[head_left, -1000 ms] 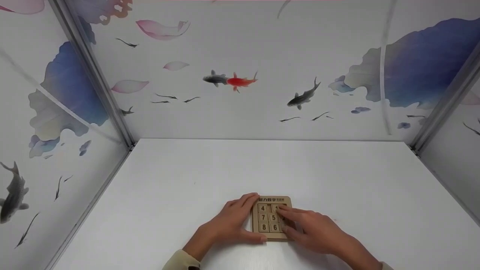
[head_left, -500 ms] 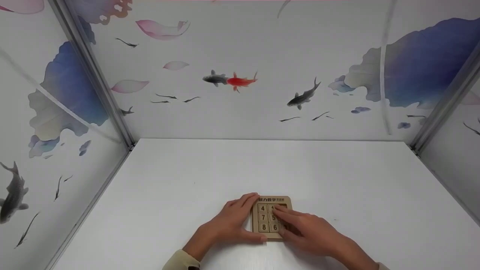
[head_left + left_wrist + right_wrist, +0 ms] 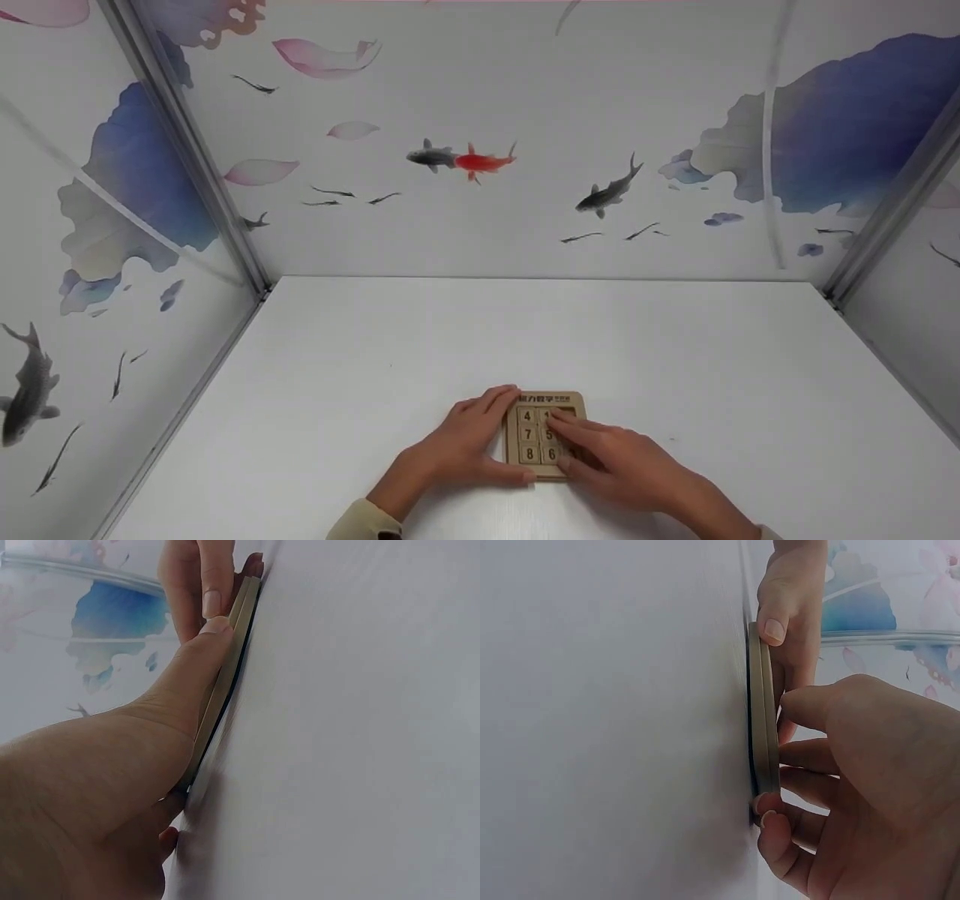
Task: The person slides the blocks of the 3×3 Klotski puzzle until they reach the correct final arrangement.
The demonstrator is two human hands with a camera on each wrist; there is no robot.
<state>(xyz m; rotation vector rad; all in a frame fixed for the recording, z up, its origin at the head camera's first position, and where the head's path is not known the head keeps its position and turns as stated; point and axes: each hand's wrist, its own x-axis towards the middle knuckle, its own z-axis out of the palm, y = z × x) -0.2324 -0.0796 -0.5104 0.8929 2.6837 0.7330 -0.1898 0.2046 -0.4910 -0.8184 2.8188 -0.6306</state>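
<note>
A wooden number slide puzzle (image 3: 512, 442) lies flat on the white table, tiles 4, 1, 7, 5, 8 and 6 at least partly showing. My left hand (image 3: 465, 439) holds it from the left, thumb on the near edge and fingers along the far left side. My right hand (image 3: 626, 461) reaches over its right column, index finger by the 1 tile (image 3: 547, 414) and thumb near the 6 tile. A dark slot shows at the grid's top right. In the right wrist view, the puzzle's edge (image 3: 760, 705) has two curled fingertips (image 3: 768, 804) against its end.
The white table (image 3: 337, 352) stretches away to a back wall (image 3: 480, 232) printed with fish and petals. Printed side panels stand at left and right, joined by metal corner posts (image 3: 199, 150).
My right hand has shifted slightly left. The 1 tile has slid left against the 4 tile, and a dark slot now shows at the top right. My left hand stays in place.
</note>
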